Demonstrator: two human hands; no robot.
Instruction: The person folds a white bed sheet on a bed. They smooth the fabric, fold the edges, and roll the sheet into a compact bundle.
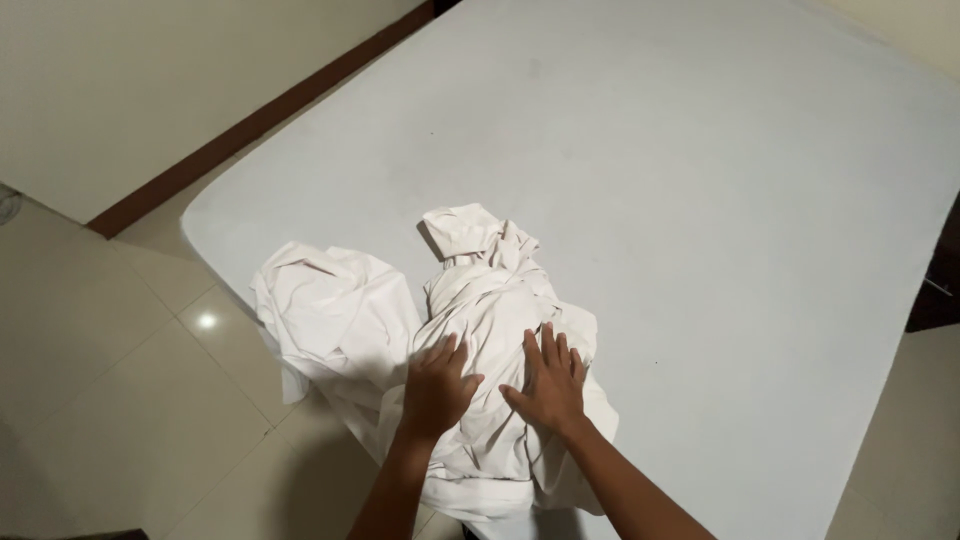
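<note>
My fingers are spread apart and laid flat, not curled around anything: those of my left hand (438, 385) press palm-down on the crumpled white sheet (480, 320), and those of my right hand (548, 385) do the same just beside it, thumbs pointing toward each other with a narrow strip of cloth between them. Under both palms the sheet is bunched into a twisted heap, with one folded corner sticking up at its far end. A second lump of the same white cloth (330, 315) sits just to the left, touching the heap and drooping over the edge. All of it lies at the near corner of a bare pale mattress (700, 200), which stretches away in front of me. Below the corner is a glossy tiled floor (120, 400), and beyond that a cream wall with a dark brown skirting board (260, 120).
</note>
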